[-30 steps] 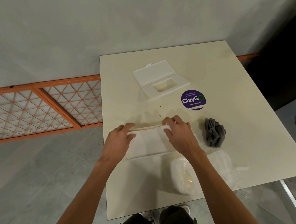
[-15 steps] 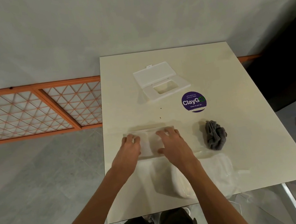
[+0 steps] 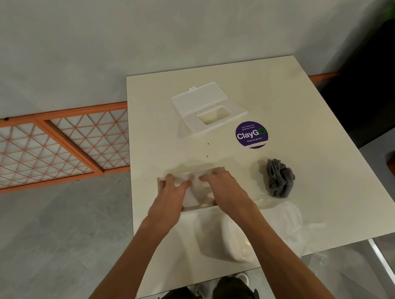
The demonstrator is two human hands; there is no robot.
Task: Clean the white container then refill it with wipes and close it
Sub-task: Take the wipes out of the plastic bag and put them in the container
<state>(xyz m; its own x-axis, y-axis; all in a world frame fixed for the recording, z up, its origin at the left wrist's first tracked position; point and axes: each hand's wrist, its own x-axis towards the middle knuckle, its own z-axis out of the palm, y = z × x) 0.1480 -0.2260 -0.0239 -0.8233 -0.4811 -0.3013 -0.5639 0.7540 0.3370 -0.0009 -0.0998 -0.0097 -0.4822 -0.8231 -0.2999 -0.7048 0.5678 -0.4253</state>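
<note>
Both my hands lie flat on a stack of white wipes near the middle of the tabletop. My left hand covers the left part of the stack, its fingers straight and slightly spread and reaching to the far edge. My right hand covers the right part, its fingers also stretched out flat and pressing down rather than curling round anything. The two hands are close together, with a strip of wipe showing between them. Along the near side of the wipes I see a thin white edge, which looks like the rim of the white container, though my hands hide most of it. The container's lid lies well apart at the far side of the tabletop, its flap hinged open and its window showing the surface beneath. A round purple sticker sits between the lid and a crumpled grey cloth, which lies to the right of my right hand. Clear plastic wrapping lies near the front edge under my right forearm.
</note>
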